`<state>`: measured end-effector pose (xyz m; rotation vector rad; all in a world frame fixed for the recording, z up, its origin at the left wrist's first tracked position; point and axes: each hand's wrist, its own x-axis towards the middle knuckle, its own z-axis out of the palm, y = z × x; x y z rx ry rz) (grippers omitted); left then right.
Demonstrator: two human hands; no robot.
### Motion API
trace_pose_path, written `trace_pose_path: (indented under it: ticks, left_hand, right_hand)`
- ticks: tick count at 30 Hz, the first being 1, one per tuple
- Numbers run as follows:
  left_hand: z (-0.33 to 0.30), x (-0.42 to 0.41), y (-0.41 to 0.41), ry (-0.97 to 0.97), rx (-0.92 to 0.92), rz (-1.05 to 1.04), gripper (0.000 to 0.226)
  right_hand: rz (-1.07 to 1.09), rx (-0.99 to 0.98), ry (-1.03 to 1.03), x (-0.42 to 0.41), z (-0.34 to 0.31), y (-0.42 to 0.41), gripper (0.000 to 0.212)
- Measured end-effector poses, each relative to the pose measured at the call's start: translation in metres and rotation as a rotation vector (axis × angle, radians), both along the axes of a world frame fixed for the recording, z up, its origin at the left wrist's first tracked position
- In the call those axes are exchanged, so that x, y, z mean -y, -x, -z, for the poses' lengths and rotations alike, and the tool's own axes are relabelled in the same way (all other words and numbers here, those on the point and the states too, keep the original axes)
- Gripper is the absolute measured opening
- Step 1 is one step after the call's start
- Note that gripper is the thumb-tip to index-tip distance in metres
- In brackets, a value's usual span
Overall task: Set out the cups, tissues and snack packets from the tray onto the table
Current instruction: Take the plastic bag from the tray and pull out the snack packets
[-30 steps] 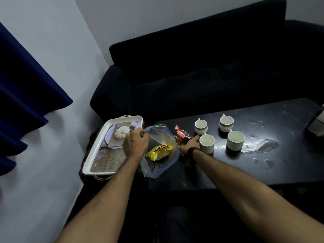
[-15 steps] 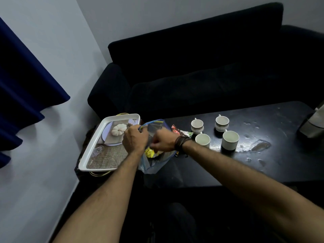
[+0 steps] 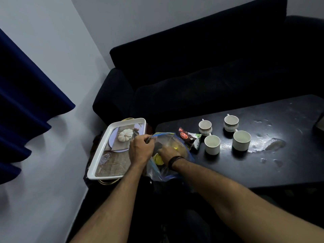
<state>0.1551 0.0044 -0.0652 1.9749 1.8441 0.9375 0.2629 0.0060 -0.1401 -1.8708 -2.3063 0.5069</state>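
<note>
A clear zip bag (image 3: 185, 151) with a blue rim hangs at the table's left end. My left hand (image 3: 141, 149) pinches its rim and holds it up. My right hand (image 3: 169, 152) reaches inside the bag, down by a yellow snack packet (image 3: 158, 159); whether its fingers grip the packet is hidden. A dark red snack packet (image 3: 188, 138) lies on the black table (image 3: 263, 165) beside the bag. Several white cups stand to its right, the nearest cup (image 3: 212, 144) close to the packet. The white tray (image 3: 98, 162) with a pumpkin picture sits left of the table.
A black sofa (image 3: 210, 76) runs behind the table. A blue curtain (image 3: 22, 106) hangs at the left against the pale wall. Wet patches (image 3: 273, 144) shine on the table right of the cups. A dark object (image 3: 319, 124) sits at the table's right edge.
My right hand left the red packet on the table, came back to the bag and went inside it. My left hand kept hold of the bag's rim.
</note>
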Motion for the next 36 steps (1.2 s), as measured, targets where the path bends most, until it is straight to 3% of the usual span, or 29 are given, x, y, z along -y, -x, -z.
trace_pose_path:
  ticks: [5,11,13,17,19,24,28,31,36]
  left_hand:
    - [-0.002,-0.003,0.005,0.022,0.070,-0.148,0.044]
    - [-0.010,-0.003,0.013,0.065,0.224,-0.331,0.028]
    - [-0.011,-0.003,0.020,0.055,0.265,-0.364,0.027]
    - [-0.012,-0.005,0.025,0.050,0.293,-0.370,0.026]
    - [-0.012,-0.004,0.021,0.039,0.307,-0.356,0.022]
    - [-0.011,-0.008,0.004,0.047,0.286,-0.376,0.018]
    - [-0.002,-0.018,0.003,0.049,0.311,-0.430,0.017]
    - [0.004,-0.027,0.003,0.032,0.319,-0.384,0.016]
    - [0.011,-0.040,0.000,0.006,0.401,-0.275,0.021]
  right_hand:
    - [0.067,-0.130,-0.176,0.005,-0.037,-0.006,0.028]
    - [0.102,-0.286,-0.248,0.026,-0.106,-0.050,0.019]
    - [0.134,-0.485,-0.270,0.032,-0.118,-0.069,0.015]
    - [0.366,-1.217,-0.124,0.031,-0.123,-0.110,0.005]
    - [0.495,-1.431,-0.129,0.023,-0.118,-0.130,0.003]
    - [0.785,-1.267,-0.193,-0.010,-0.081,-0.151,0.007]
    - [0.937,-1.368,-0.159,-0.035,-0.059,-0.156,0.009]
    - [0.925,-0.985,-0.313,-0.047,-0.051,-0.149,0.019]
    - [0.670,-0.496,-0.249,-0.064,-0.029,-0.131,0.026]
